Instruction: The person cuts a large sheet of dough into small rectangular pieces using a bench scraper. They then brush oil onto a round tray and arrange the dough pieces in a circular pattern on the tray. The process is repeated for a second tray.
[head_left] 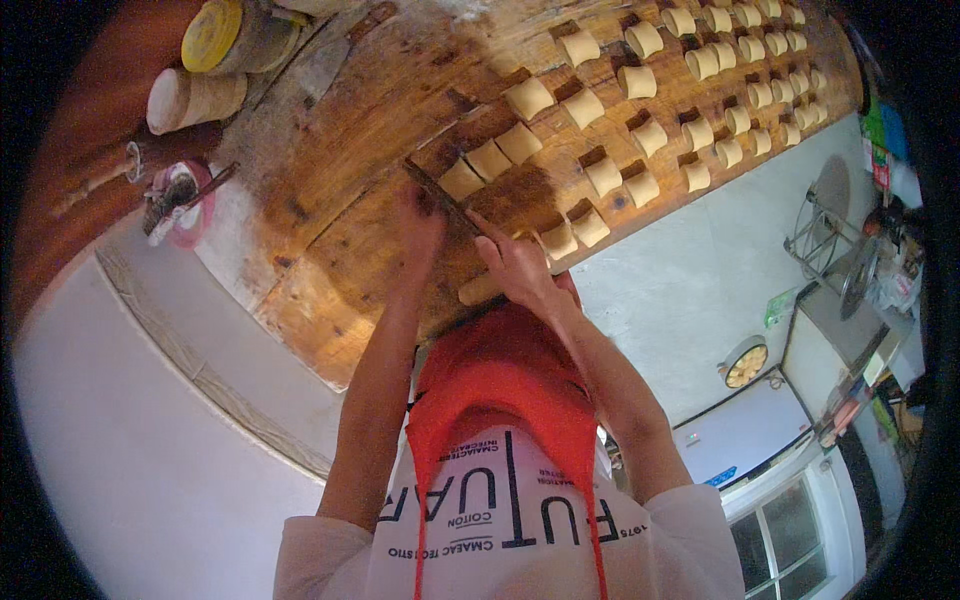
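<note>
My right hand (522, 268) is wrapped around the wooden handle of a long-bladed knife (440, 190), which lies slantwise just over the wooden board. My left hand (422, 228) is close beside the blade on its left; blur and shade hide what its fingers do. Right beyond the blade sit cut dough pieces (489, 160) in a short row. A rounded length of dough (480, 290) rests at the near edge of the board, below my right hand. More cut pieces (559, 240) lie just right of that hand.
The floury wooden worktop (340, 220) carries several spaced rows of dough pieces (648, 138) toward the far right. At the left stand a yellow-lidded jar (213, 38), a pale container (195, 100) and a pink-rimmed vessel (188, 205). A round tray of pieces (746, 362) is at the right.
</note>
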